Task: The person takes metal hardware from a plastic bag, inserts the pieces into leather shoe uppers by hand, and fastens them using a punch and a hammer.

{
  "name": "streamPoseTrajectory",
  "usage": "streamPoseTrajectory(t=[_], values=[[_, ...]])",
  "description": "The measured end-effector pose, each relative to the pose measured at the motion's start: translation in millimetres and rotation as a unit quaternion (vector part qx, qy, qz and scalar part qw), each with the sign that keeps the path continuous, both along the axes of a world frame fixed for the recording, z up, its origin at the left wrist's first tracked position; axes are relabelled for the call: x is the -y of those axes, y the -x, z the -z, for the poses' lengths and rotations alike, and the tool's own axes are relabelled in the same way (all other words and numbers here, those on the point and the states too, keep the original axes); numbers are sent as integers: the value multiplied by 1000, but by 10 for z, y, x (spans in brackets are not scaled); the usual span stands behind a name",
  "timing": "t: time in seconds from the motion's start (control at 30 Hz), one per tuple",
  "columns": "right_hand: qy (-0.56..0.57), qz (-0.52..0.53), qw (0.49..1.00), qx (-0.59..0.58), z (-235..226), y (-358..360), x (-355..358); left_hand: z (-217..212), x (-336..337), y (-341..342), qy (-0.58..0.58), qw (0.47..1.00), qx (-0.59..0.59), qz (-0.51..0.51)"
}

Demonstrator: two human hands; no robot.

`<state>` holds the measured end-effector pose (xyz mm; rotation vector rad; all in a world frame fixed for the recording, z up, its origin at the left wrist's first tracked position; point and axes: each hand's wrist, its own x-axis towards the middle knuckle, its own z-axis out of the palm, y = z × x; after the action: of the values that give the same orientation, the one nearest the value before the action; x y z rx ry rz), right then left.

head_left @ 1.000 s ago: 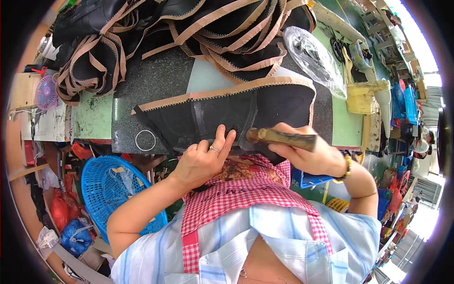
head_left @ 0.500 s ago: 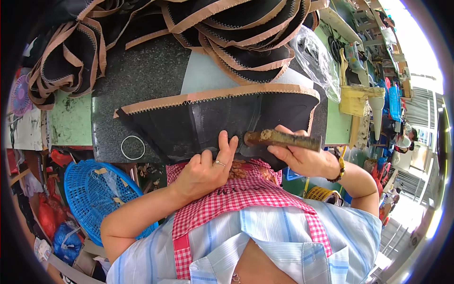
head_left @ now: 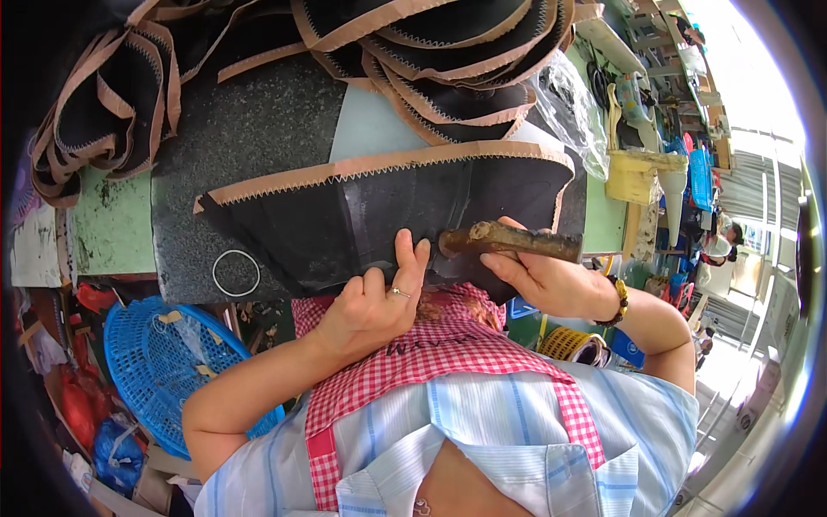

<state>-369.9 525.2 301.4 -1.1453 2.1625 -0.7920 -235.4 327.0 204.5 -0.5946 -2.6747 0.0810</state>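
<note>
A black sheet piece [head_left: 413,207], edged along its far and right sides with a tan zigzag-stitched strip [head_left: 345,170], lies on a dark speckled slab [head_left: 250,112]. On its near part rests my left hand [head_left: 379,297], index and middle fingers stretched out, the others curled. My right hand [head_left: 551,280] grips a hammer [head_left: 525,240] with a worn brown head. The hammer's rounded end touches or nearly touches the black piece, close by my left fingertips. Most of the hammer's handle is hidden by my right hand.
Similar tan-edged black pieces pile up at the far side [head_left: 457,56] and far left [head_left: 112,112]. A white ring [head_left: 236,273] lies on the slab. A blue basket [head_left: 164,362] stands below left, a yellow container [head_left: 633,178] at right, beside clear plastic [head_left: 579,112].
The whole view has shifted slightly, so the bench appears a little further left. Both hands and the hammer keep nearly the same place on the black piece.
</note>
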Motion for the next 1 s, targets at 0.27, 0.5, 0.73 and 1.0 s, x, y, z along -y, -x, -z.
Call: streamPoseTrajectory(t=[0.27, 0.5, 0.73, 1.0], values=[[63, -121, 989, -61, 169, 294, 215, 44, 19, 23, -13, 999, -28, 13], [-311, -136, 930, 143, -267, 732, 766, 50, 8, 18, -24, 1000, -14, -12], [-158, -178, 969, -65, -238, 158, 164, 91, 64, -42, -77, 997, -16, -20], [-84, -176, 980, 36, -130, 412, 204, 130, 125, -128, -146, 989, -6, -20]])
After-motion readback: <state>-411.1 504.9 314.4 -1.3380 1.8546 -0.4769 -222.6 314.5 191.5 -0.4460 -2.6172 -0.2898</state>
